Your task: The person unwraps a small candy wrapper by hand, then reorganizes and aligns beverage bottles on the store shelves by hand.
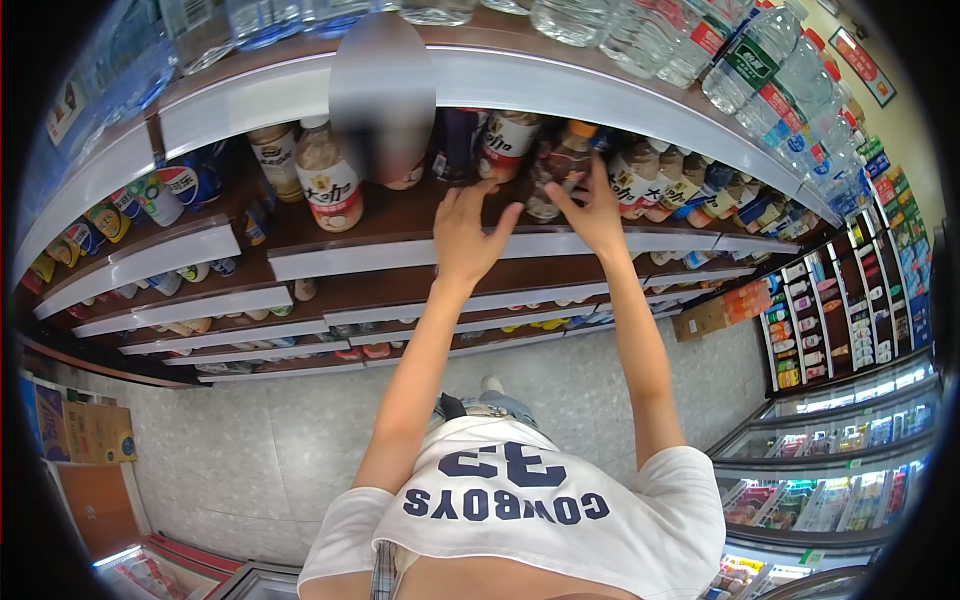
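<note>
My right hand (592, 212) is wrapped round a dark-labelled bottle with an orange cap (562, 160), which stands slightly tilted on the shelf. My left hand (468, 235) is open at the shelf's front edge, thumb spread toward that bottle and holding nothing. Just behind its fingertips are a white-labelled drink bottle (505, 145) and a dark bottle (456, 145). Another white-labelled bottle with a red band (328, 180) stands farther left. To the right of my right hand runs a row of similar bottles (665, 180).
Clear water bottles (755, 58) line the shelf above, behind a pale edge strip (560, 85). Cans (160, 195) stand at the left. Lower shelves carry more goods. Glass-fronted coolers (830, 490) are at the right, cardboard boxes (98, 430) at the left. A blurred patch hides part of the shelf.
</note>
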A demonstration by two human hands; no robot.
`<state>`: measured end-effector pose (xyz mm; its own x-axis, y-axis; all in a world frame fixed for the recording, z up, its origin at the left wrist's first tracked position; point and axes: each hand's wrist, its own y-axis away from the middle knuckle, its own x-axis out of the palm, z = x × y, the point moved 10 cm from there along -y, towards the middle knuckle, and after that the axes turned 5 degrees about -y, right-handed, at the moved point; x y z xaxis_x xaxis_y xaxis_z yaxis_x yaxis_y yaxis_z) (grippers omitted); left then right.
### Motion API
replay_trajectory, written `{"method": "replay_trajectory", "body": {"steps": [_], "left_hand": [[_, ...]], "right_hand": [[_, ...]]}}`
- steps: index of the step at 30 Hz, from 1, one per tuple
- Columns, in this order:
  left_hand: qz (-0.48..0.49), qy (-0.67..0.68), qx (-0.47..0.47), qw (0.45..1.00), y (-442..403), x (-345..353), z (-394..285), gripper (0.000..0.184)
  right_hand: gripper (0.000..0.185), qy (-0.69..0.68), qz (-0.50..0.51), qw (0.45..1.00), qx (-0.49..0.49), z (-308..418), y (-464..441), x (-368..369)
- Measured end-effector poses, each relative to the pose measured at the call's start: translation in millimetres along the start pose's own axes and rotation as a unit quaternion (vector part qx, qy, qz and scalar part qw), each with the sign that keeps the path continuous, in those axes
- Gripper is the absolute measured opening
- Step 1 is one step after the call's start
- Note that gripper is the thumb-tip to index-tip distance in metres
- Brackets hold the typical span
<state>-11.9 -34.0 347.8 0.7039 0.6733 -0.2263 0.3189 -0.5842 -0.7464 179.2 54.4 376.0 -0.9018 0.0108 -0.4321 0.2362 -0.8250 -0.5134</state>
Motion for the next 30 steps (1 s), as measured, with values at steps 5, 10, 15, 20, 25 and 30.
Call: {"method": "replay_trajectory", "body": {"steps": [5,10,15,20,25,30], "left_hand": [[-0.010,-0.015,0.012,1.000,-3,47,-29,0.083],[-0.047,-0.142,-0.001,0.989,2,61,-22,0.080],[-0.110,-0.204,-0.003,0.973,5,56,-24,0.078],[-0.180,-0.257,-0.035,0.949,11,41,-19,0.076],[-0.239,-0.319,-0.036,0.916,12,25,-10,0.080],[-0.276,-0.270,0.018,0.922,24,23,-29,0.084]], "right_hand": [[0.053,0.209,0.012,0.952,-0.222,65,-17,-35],[0.031,0.328,-0.038,0.900,-0.284,88,-58,-72],[0.032,0.333,-0.022,0.891,-0.307,40,-110,-85],[0.030,0.269,-0.054,0.890,-0.363,36,-115,-104],[0.030,0.256,-0.021,0.900,-0.351,32,-112,-104],[0.030,0.250,0.016,0.905,-0.343,32,-111,-106]]}}
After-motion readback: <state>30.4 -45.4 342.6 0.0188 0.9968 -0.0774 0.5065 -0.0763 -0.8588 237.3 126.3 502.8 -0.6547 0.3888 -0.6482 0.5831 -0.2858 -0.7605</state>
